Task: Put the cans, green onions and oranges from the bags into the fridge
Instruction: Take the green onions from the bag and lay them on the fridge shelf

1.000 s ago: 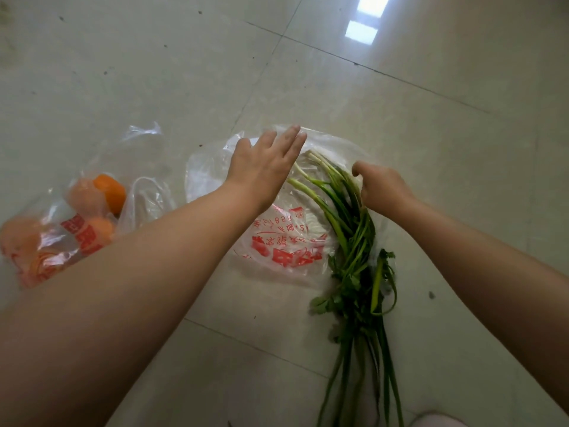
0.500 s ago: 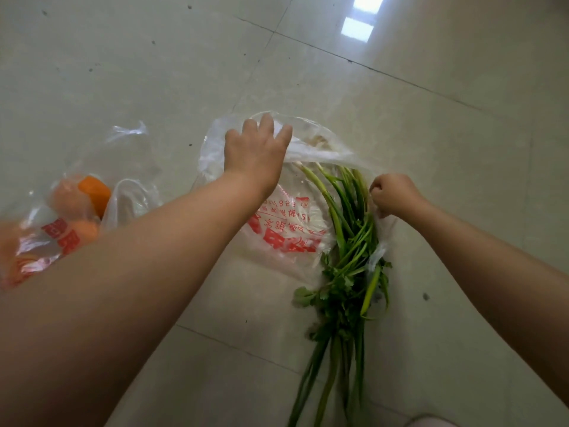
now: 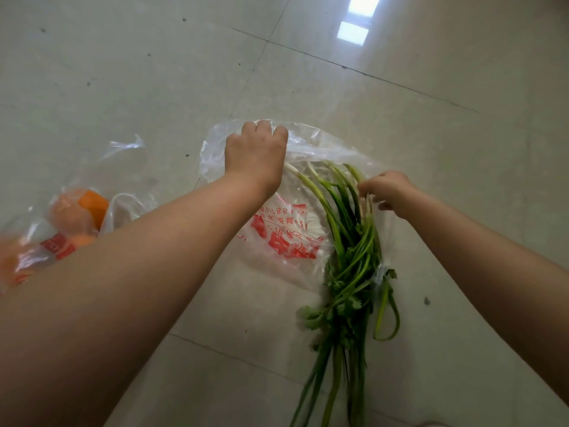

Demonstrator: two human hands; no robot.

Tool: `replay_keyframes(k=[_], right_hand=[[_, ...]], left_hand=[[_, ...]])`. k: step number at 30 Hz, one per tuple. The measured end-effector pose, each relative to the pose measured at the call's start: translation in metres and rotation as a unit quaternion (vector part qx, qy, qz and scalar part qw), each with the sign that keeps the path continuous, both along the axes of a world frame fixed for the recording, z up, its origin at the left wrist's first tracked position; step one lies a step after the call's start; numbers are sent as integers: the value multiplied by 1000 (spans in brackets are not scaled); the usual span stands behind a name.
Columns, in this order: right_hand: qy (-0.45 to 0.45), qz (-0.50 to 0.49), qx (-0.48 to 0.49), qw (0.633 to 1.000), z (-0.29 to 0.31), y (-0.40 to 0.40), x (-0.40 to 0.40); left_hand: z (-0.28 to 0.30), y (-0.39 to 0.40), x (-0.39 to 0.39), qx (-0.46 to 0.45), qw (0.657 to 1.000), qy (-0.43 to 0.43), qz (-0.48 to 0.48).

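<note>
A: We are looking down at the tiled floor [image 3: 431, 124], pale and glossy, with a bright window reflection [image 3: 357, 23] up at one o'clock.

B: Next in size, our two bare forearms reach in from seven and four o'clock. Between them lies the clear plastic bag [image 3: 295, 241] with red print, flat on the floor at the centre.

A: And the green onions [image 3: 345, 229]? We see them running from the bag's far end at twelve o'clock down toward six, white ends inside the plastic, green tops spilling out onto the tiles. Some leafy, frilly greens are mixed in with the bunch.

B: Over at nine o'clock a second clear bag [image 3: 123, 211] sits apart from the first, holding the oranges [image 3: 89, 208]. We count at least two; the rest are blurred behind the plastic and our left arm.

A: The hands, then. Our left hand [image 3: 255, 155] has its fingers curled over the far edge of the onion bag, clutching the plastic at twelve o'clock.

B: Our right hand [image 3: 388, 192], at two o'clock of the bag, has its fingertips closed on the stalks near their pale ends.

A: Smallest of all: dark specks [image 3: 426, 301] dot the tiles, one at four o'clock of the onions.
</note>
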State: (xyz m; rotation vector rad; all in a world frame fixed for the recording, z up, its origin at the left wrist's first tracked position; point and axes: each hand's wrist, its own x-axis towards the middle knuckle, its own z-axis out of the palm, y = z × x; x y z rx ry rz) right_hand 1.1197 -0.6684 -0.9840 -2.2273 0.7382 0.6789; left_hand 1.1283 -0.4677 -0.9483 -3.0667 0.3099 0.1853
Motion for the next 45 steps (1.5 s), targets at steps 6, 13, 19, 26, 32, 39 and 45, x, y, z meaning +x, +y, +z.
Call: replay_keyframes(k=[6, 13, 19, 26, 32, 39, 45], right_hand=[[-83, 107, 49, 990, 28, 12, -6], [-31, 229, -82, 969, 28, 31, -8], [-148, 158, 5, 976, 45, 30, -9], [-73, 252, 20, 965, 32, 57, -7], [-70, 272, -46, 959, 23, 59, -5], [-62, 277, -46, 958, 40, 30, -18], [-1, 278, -77, 958, 35, 28, -18]], left_hand=[[1, 9, 3, -7, 1000, -2, 11], [1, 18, -3, 9, 1000, 7, 10], [1, 20, -4, 6, 1000, 3, 10], [9, 19, -5, -46, 998, 40, 28], [2, 31, -12, -34, 983, -160, -85], [-19, 15, -43, -185, 974, 1, -134], [-32, -22, -55, -238, 923, 297, 59]])
